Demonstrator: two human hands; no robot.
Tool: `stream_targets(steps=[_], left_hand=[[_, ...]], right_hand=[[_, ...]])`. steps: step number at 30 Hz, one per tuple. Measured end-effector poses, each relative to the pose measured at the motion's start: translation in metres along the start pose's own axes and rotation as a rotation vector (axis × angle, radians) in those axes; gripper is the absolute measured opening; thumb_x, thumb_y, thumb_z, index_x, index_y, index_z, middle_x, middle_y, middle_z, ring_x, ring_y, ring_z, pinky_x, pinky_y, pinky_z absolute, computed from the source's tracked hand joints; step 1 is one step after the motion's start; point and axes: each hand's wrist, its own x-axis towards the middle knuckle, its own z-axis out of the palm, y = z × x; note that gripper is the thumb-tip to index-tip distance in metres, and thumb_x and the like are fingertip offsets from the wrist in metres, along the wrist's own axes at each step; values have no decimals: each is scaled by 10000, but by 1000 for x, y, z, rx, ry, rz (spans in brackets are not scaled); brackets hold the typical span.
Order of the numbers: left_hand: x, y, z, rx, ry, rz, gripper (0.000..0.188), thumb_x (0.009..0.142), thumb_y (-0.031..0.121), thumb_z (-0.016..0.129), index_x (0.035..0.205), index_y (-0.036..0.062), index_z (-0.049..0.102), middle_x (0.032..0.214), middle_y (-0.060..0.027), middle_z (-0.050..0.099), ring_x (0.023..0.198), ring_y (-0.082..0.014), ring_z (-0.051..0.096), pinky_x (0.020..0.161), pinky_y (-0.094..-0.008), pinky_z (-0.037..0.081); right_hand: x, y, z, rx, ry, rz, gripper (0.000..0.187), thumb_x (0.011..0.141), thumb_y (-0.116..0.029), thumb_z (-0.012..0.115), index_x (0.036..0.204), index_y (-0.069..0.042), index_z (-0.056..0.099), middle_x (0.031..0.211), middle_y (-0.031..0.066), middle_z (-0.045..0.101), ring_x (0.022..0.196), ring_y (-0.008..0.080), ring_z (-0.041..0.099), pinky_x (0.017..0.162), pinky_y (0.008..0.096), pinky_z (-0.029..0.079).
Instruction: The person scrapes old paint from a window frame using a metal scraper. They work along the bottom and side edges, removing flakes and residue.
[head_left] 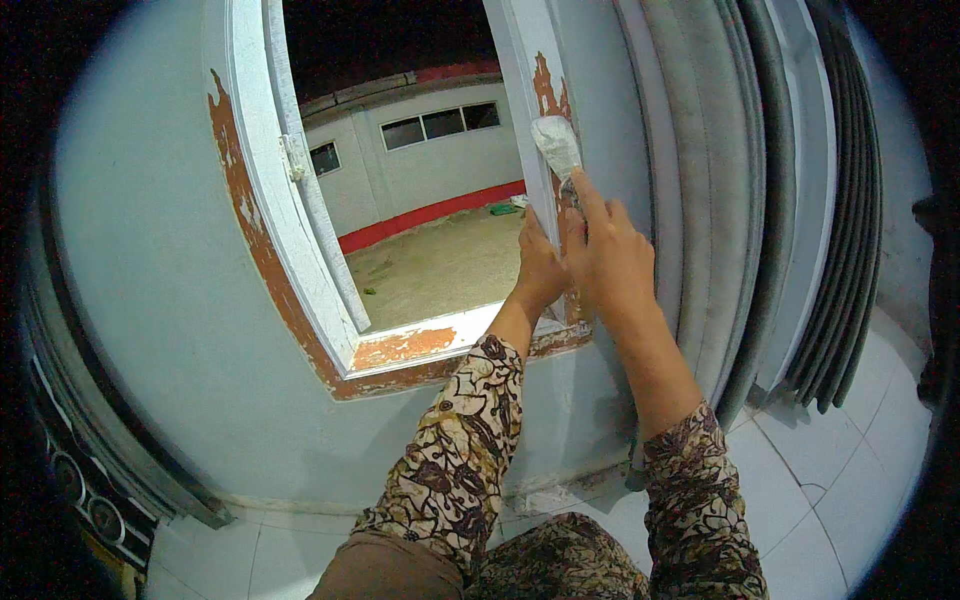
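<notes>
My right hand (612, 250) is closed around a paintbrush (557, 146), its index finger stretched along the tool. The brush's wide white end lies against the right side of the window frame (262, 235), just below a bare brown patch (548, 88). Lower down, my left hand (541, 268) grips the inner edge of that same side, close to my right wrist; part of its fingers is hidden behind the frame. White paint covers much of the frame, with streaky orange-brown areas along the left side, the sill (405, 346) and the lower right corner.
Grey curtains (690, 180) hang close to my right arm, with a dark pleated curtain (850, 220) farther right. A white latch (293, 158) sits on the frame's left side. Through the opening stands a white building with a red band (430, 215). White tiles (800, 450) cover the floor.
</notes>
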Motion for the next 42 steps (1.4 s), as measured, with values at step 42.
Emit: stream_targets(steps=[42], left_hand=[[5, -12, -2, 499, -128, 78, 841, 827, 268, 686, 1421, -91, 212, 1379, -302, 395, 1257, -460, 375, 1068, -472, 307]], right_hand=[[6, 3, 33, 14, 183, -66, 464, 927, -235, 551, 1383, -190, 476, 869, 157, 598, 660, 385, 638, 571, 476, 530]])
